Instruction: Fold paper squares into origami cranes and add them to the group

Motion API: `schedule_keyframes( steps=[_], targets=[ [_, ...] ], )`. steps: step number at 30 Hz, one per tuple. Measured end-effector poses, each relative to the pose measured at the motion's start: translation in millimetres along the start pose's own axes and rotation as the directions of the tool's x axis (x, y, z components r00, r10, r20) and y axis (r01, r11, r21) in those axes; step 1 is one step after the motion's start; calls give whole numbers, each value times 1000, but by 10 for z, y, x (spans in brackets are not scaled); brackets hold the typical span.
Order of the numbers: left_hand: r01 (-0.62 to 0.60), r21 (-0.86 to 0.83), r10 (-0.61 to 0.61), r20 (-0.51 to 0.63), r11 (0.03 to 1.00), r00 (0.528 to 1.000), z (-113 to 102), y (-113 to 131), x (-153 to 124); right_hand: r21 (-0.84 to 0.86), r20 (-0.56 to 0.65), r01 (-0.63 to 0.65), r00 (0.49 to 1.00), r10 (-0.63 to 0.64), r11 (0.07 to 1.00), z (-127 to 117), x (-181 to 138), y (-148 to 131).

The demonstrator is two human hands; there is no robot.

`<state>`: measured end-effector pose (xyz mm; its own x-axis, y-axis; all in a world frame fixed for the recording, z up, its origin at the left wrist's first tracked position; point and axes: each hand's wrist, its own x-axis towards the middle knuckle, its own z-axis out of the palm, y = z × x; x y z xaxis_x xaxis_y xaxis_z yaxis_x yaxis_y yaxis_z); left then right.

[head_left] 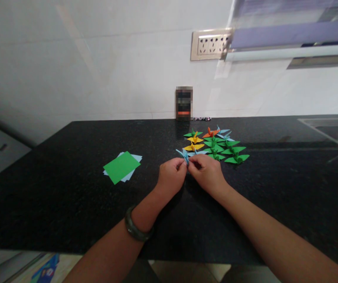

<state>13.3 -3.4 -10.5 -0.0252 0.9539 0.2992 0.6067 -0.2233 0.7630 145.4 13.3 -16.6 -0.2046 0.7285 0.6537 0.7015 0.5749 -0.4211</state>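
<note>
My left hand (171, 176) and my right hand (205, 173) meet over the black counter (68, 196). Both pinch a small light blue folded paper crane (184, 155) between their fingertips. Its wing sticks up to the left above my left thumb. Just beyond my hands lie several finished paper cranes (216, 143) in green, yellow, orange and blue, laid in rows. A dark bangle (135, 230) circles my left wrist.
A stack of square paper sheets (122, 167), green on top of pale blue, lies to the left. A small dark box (184, 103) stands against the tiled wall. A wall socket (211, 44) is above it. A sink edge (328, 127) shows at the far right.
</note>
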Motion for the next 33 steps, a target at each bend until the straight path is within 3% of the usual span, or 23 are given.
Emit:
schedule_keyframes(
  steps=[9,18,33],
  targets=[
    [-41,60,41,-10,997,999,-9,4,1,13,3,-91,996,91,996,17,-12,-23],
    [-45,14,46,-36,999,998,-21,35,-1,150,-18,-200,979,205,968,25,-21,-33],
    [-58,37,60,-39,998,997,-25,42,-4,114,-41,-128,990,134,985,-23,6,-62]
  ],
)
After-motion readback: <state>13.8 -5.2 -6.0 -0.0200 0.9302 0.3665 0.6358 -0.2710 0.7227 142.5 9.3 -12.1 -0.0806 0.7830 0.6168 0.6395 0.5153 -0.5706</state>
